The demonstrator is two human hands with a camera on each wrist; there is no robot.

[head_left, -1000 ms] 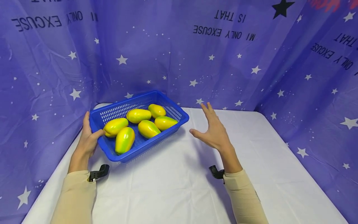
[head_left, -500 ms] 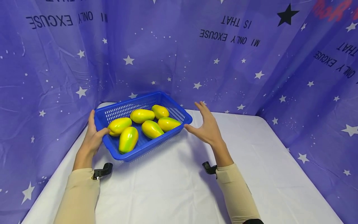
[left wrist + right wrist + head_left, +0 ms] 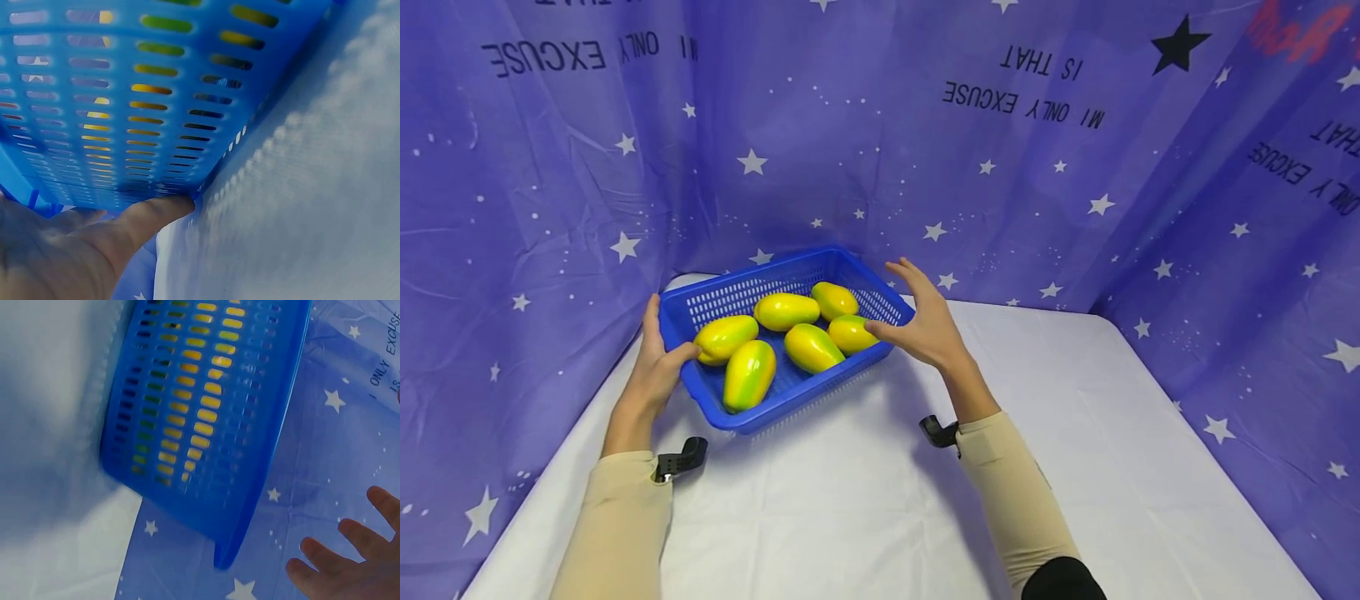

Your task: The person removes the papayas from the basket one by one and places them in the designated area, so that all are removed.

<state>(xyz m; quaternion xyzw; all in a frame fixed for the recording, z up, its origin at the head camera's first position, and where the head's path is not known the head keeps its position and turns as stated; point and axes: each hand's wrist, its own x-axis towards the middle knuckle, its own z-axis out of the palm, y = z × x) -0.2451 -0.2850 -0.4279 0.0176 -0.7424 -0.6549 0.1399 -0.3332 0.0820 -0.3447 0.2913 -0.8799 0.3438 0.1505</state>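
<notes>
A blue plastic basket (image 3: 820, 387) with slotted walls stands at the back left of the table in the head view. Inside lie several glossy yellow-green mangoes (image 3: 751, 375). My left hand (image 3: 651, 371) grips the basket's left end, thumb over the rim; the left wrist view has a finger (image 3: 156, 215) against the slotted wall, low down. My right hand (image 3: 928, 325) is spread at the right end, its thumb overlapping the rightmost mango (image 3: 850, 333). From the right wrist, those spread fingers (image 3: 322, 556) appear apart from the basket's rim and hold nothing.
A white cloth covers the table (image 3: 820, 508). Purple curtains (image 3: 880, 150) printed with stars and lettering rise behind it and along both sides. Each wrist carries a small black camera, one by the left sleeve (image 3: 610, 525), one by the right (image 3: 1011, 492).
My right hand has moved left, from the bare table beside the basket to its right end, fingers still spread. My left hand keeps its grip. The whole view has shifted slightly.
</notes>
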